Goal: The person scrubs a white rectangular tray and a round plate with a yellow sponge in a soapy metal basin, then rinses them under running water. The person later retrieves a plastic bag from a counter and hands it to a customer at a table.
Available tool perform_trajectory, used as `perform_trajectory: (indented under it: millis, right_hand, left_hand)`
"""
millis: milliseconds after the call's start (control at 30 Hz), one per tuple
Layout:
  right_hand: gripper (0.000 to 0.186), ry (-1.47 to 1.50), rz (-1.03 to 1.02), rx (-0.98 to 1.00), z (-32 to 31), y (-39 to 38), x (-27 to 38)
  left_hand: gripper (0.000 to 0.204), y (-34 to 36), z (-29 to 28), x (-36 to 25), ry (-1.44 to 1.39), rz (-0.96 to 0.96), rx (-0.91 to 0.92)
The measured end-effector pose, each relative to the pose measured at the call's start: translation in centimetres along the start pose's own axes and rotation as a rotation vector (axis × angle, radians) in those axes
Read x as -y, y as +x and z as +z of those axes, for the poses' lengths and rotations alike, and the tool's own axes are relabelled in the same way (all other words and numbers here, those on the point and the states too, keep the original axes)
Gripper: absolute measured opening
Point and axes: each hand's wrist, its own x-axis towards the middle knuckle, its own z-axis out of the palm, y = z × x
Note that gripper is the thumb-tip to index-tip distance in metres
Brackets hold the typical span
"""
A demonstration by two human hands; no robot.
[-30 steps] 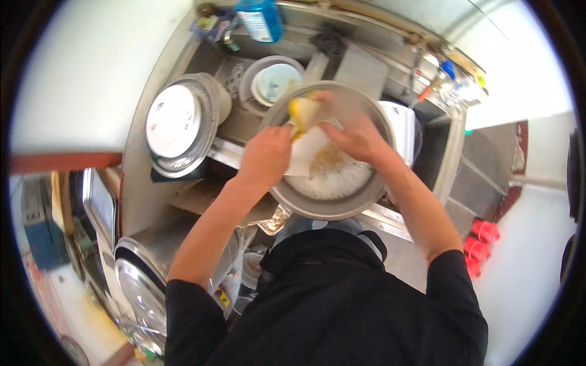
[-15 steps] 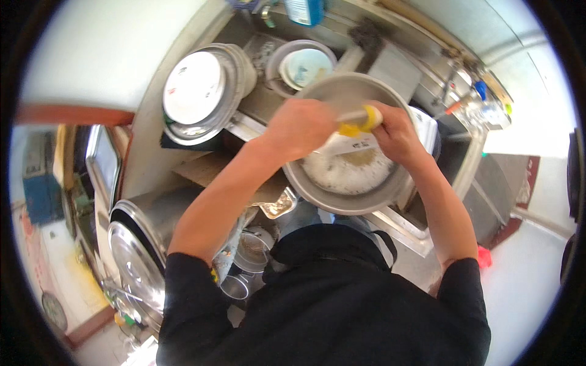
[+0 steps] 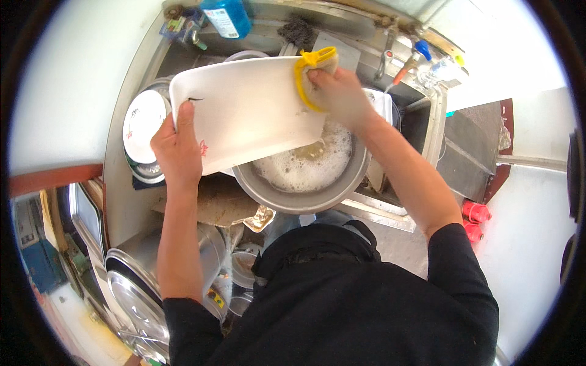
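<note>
A long white rectangular plate (image 3: 250,110) is raised and tilted over the grey basin (image 3: 293,204), hiding part of it. My left hand (image 3: 178,149) grips its left end, thumb on the upper face and fingers behind. Against the plate's right end, my right hand (image 3: 349,100) presses a yellow-edged scrubbing cloth (image 3: 308,88), fingers wrapped round it; the hand is slightly blurred. Below the plate, foamy water (image 3: 305,168) with bubbles fills the basin.
Stacked dishes topped by a white plate (image 3: 145,125) stand left. A blue bottle (image 3: 226,18) and a dark scouring pad (image 3: 297,32) sit at the back. Blue-handled tap (image 3: 421,50) on the right. Large steel pot (image 3: 201,247) lower left, red objects (image 3: 476,211) right.
The plate has come up out of the basin and swung left, its broad face now showing. My hands have moved apart, the left outward, the right with the cloth onto the plate's right end.
</note>
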Motion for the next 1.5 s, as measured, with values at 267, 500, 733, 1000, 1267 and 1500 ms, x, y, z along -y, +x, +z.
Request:
perform_trajectory:
  millis: [267, 500, 733, 1000, 1267, 1500]
  right_hand:
    - [0.033, 0.355, 0.065, 0.017, 1.4, -0.9, -6.8]
    - [0.030, 0.820, 0.078, -0.086, 4.3, -2.4, -5.3]
    - [0.029, 0.875, 0.035, -0.051, 9.1, -3.2, -5.6]
    - [0.034, 0.490, 0.081, -0.095, 8.9, -4.0, -9.4]
    - [0.032, -0.274, 0.115, 0.180, -0.9, -3.8, -6.0]
    - [0.031, 0.729, 0.163, -0.152, 3.4, -3.9, -7.5]
  left_hand:
    - [0.039, 0.3, 1.2, -0.7, -0.103, -0.068, -0.135]
    - [0.037, 0.1, 2.4, 0.9, -0.350, -0.166, -0.218]
    - [0.042, -2.2, 8.3, 0.8, -0.603, -0.160, -0.189]
    - [0.049, -3.8, 10.3, 2.7, -0.696, -0.272, -0.116]
    - [0.045, -0.2, 5.2, 4.2, -0.551, -0.400, 0.433]
    - [0.041, -0.2, 8.9, 1.5, -0.545, -0.283, 0.092]
